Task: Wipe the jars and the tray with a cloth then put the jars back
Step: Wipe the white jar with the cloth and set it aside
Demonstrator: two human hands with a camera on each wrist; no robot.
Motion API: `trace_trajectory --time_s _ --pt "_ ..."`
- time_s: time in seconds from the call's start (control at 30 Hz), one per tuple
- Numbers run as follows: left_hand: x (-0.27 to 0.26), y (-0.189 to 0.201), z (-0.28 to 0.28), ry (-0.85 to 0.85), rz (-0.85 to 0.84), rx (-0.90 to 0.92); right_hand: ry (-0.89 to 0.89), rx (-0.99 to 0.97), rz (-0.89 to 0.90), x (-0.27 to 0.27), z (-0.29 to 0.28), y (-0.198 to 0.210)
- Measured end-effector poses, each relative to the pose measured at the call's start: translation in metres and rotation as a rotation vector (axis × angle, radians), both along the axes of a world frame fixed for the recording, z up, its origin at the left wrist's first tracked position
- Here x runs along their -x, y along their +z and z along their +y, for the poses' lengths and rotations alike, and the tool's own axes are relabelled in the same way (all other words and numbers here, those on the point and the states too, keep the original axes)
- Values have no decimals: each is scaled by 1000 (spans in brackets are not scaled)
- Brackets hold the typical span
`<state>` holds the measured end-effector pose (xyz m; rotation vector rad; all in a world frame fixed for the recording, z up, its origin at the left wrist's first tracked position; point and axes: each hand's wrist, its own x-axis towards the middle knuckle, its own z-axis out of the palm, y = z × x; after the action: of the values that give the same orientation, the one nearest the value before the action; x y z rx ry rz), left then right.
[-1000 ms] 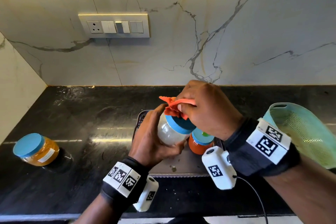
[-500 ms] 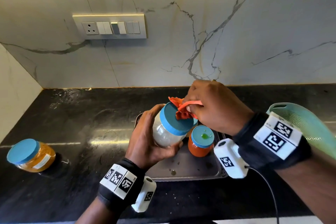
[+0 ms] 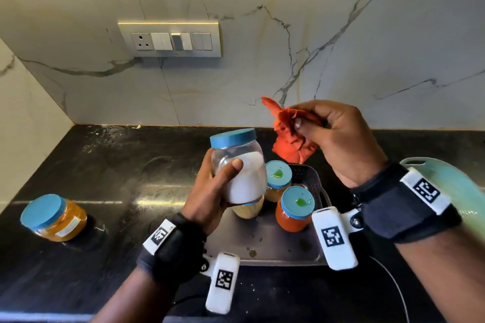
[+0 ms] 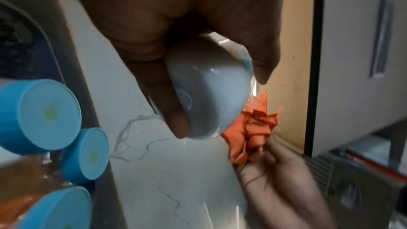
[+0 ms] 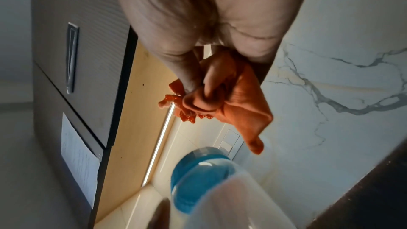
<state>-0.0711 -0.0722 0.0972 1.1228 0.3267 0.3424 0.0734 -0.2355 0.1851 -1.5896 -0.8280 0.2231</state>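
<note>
My left hand (image 3: 217,186) grips a clear jar of white powder (image 3: 241,173) with a blue lid, held up and tilted above the grey tray (image 3: 275,246). Its rounded base (image 4: 207,93) shows in the left wrist view. My right hand (image 3: 328,134) holds a bunched orange cloth (image 3: 291,139) up and to the right of the jar, apart from it; the cloth (image 5: 226,97) hangs from curled fingers. Three blue-lidded jars stand on the tray: a red one (image 3: 295,210), an orange one (image 3: 278,178) and a pale one (image 3: 249,208) half hidden under the held jar.
Another orange-filled jar (image 3: 53,217) with a blue lid stands on the black counter (image 3: 118,165) at the left. A pale green perforated basket (image 3: 459,191) sits at the right edge. A marble wall with a switch panel (image 3: 170,39) rises behind.
My right hand lifted the cloth off the jar's lid, up and to the right. My left hand turned the white jar more upright and raised it. The tray's other jars came into view.
</note>
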Motion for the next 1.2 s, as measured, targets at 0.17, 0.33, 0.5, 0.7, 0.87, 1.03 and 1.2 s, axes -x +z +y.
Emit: trace_trajectory --time_s 0.17,0.33,0.5,0.7,0.87,1.03,1.2 --pt "1 13 0 -132 -3 133 7 -23 43 9 2 -17" --pt "-1 21 -6 -117 -9 278 49 -36 135 25 6 -31" --pt "5 17 -3 -137 11 255 11 -15 119 23 2 -40" --pt "6 13 -2 -223 -64 15 84 -80 212 26 2 -45" --pt "2 16 -17 3 -61 52 -20 -121 43 42 6 -43" --pt "6 27 -18 -6 9 114 -95 -113 -31 43 2 -51" --pt "15 21 -15 -88 -102 -1 -70 -202 241 24 -7 -54"
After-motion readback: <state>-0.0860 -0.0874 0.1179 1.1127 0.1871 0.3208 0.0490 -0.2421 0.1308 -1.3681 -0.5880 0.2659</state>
